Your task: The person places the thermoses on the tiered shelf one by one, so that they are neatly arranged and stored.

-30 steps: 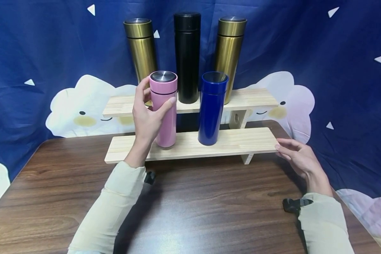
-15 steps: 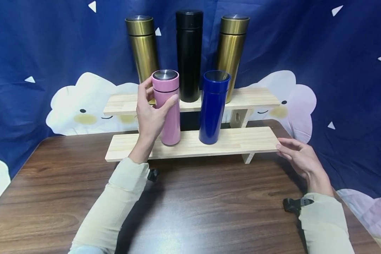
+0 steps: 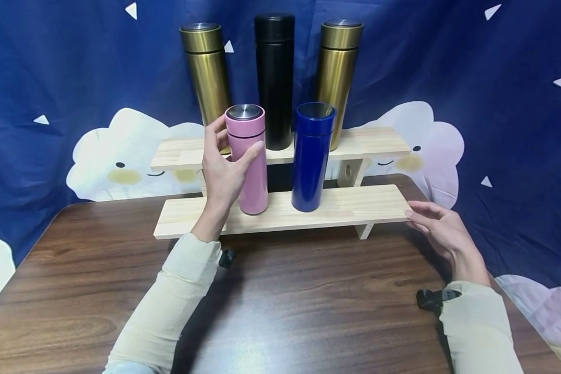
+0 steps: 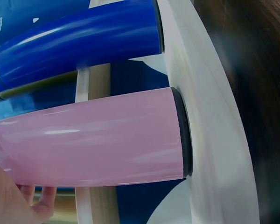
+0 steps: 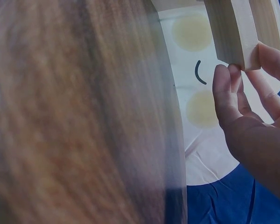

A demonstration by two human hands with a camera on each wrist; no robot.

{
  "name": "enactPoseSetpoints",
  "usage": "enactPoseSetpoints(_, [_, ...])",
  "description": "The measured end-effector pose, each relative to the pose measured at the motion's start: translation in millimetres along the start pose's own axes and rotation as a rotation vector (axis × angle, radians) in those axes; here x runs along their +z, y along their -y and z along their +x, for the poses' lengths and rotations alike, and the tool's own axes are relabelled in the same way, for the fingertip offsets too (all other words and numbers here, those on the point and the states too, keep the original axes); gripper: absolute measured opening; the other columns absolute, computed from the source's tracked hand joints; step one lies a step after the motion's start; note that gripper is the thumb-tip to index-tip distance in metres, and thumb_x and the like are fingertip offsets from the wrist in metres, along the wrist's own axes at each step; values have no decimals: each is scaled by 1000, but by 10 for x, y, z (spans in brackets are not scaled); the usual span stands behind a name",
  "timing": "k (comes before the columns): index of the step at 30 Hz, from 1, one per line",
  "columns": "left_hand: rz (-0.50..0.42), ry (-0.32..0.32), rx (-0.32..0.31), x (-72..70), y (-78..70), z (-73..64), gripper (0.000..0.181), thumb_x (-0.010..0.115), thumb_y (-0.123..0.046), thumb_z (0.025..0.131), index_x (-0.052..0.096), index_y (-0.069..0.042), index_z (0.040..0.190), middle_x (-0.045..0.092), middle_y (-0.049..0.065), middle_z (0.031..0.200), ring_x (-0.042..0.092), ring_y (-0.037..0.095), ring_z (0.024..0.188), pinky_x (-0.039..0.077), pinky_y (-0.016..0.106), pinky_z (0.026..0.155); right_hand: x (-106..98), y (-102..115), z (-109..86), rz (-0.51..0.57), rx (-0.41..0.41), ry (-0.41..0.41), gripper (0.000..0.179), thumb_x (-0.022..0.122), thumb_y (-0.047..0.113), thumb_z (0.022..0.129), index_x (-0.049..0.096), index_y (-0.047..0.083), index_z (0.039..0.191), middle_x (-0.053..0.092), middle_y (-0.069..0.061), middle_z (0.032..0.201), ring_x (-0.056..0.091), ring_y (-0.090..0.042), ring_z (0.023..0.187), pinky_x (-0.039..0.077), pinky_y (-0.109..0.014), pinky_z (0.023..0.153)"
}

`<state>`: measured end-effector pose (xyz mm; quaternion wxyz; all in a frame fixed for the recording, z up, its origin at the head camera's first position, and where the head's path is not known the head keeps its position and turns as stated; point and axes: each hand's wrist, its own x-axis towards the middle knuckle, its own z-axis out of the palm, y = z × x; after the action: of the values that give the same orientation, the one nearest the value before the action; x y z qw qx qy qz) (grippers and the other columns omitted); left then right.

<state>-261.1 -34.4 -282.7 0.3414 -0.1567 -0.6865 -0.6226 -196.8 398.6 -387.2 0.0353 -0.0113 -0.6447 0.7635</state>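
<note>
My left hand (image 3: 223, 174) grips the upper part of a pink vacuum flask (image 3: 254, 176) with a steel-topped lid, thumb at its front. The flask stands upright on the lower board (image 3: 355, 205) of a two-tier wooden stand; in the left wrist view its dark base (image 4: 183, 133) meets that board. To its right, apart from it, is a blue flask (image 3: 310, 166). At the lower board's right end, my right hand (image 3: 444, 236) pinches the corner between thumb and fingers; the right wrist view shows the fingertips against the board end (image 5: 245, 42).
Along the upper board (image 3: 374, 143) stand a gold flask (image 3: 208, 78), a black flask (image 3: 275, 88) and a second gold flask (image 3: 338, 78). Beneath the stand is a brown wooden table (image 3: 308, 301). A blue cloth with cloud prints (image 3: 131, 150) hangs behind.
My left hand has shifted the pink flask a little to the right along the lower board, closer to the blue one. My right hand stays at the board's end.
</note>
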Motion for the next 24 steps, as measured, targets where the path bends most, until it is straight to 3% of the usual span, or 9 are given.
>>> enactPoseSetpoints(9, [33,28,58,-12,56,-34,78,86,-25,82,45,-12,148,65,8,124,62,15,103,53,35,78,-18,4,11,7,-3,-1,25,69,-10,90,75,11,103,70,0,99,70,-8,86,55,-22,80])
enactPoseSetpoints(17, [30,37,56,-33,126,-46,80,87,-20,81,45,-17,149,65,3,125,61,12,104,55,32,79,1,-11,7,-4,5,-8,24,70,-8,90,75,11,103,70,0,98,70,-7,85,55,-22,80])
enactPoseSetpoints(24, [6,46,74,-45,142,-63,85,87,-15,79,43,-13,151,64,8,126,61,17,103,55,30,77,5,-6,9,-19,5,-13,23,72,-6,89,75,13,102,69,1,99,70,-7,86,55,-21,80])
